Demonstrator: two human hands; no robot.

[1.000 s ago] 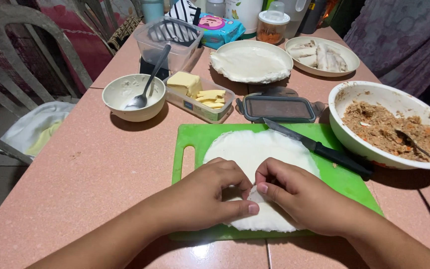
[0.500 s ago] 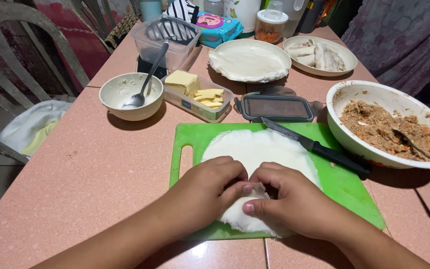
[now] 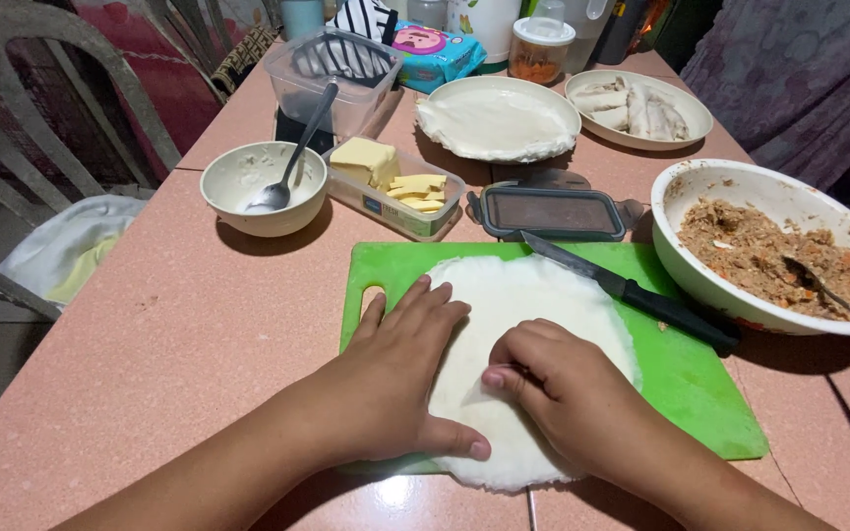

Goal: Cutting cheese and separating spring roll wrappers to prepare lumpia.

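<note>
A thin white round wrapper (image 3: 533,305) lies on a green cutting board (image 3: 686,379) in front of me. My left hand (image 3: 400,374) rests flat on the wrapper's left side, fingers spread, thumb pressing its near edge. My right hand (image 3: 563,383) sits on the wrapper's middle, fingers curled and pinching at the sheet. A black-handled knife (image 3: 632,292) lies on the board's far right corner, its blade over the wrapper's edge.
A large bowl of brown filling (image 3: 769,251) with a spoon stands at the right. Behind the board are a dark lid (image 3: 551,212), a container of cheese sticks (image 3: 395,187), a bowl with a spoon (image 3: 263,189), a plate of wrappers (image 3: 497,120) and a plate of finished rolls (image 3: 638,108).
My left hand has opened from a pinch and now lies flat on the wrapper's left side. My right hand stays curled on the middle. The wrapper has shifted slightly toward me.
</note>
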